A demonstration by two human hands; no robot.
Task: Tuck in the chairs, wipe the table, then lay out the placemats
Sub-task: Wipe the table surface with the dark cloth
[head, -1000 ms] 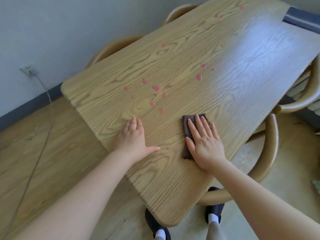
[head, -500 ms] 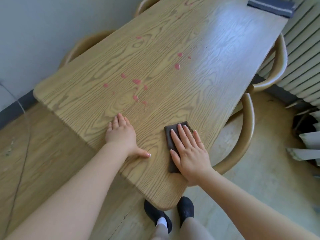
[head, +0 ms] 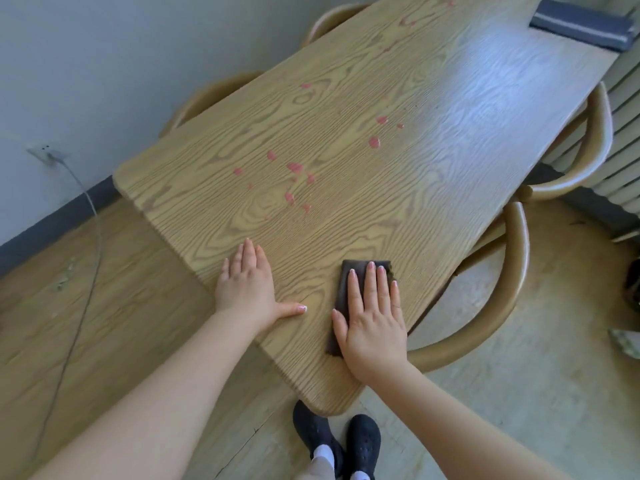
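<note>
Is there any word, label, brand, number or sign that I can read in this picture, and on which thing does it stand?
None: no readable text shows anywhere.
The table, the dark cloth under the right hand and the folded grey placemats show no print.
The wall socket is too small to show any marking.
</note>
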